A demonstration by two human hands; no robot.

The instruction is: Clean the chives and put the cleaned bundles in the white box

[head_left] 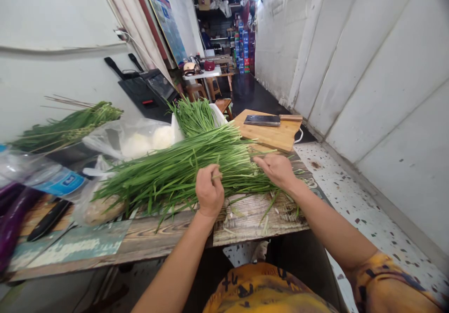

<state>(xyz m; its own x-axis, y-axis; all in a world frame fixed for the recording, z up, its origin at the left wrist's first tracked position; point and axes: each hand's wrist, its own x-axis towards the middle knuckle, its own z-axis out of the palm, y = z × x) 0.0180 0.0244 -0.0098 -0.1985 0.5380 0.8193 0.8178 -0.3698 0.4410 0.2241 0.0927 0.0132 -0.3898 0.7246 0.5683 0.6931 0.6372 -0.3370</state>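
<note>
A large heap of garlic chives (pixel 182 158) lies across the table, pale root ends to the right and green tips to the left. My left hand (pixel 209 189) is closed in front of the heap, and a thin pale chive stalk shows between its fingers. Close to the root ends, my right hand (pixel 276 169) is closed in a pinch; what its fingertips hold is too small to make out. Loose bits of stalk and leaf are scattered on the patterned tabletop (pixel 245 231) below the hands.
Behind the heap stand a white container (pixel 219 114) of chives and a cutting board (pixel 268 133) bearing a cleaver (pixel 262 120). On the left are a plastic bottle (pixel 63 179), a purple eggplant (pixel 17 222), a black-handled knife (pixel 49 220) and plastic bags (pixel 101 137).
</note>
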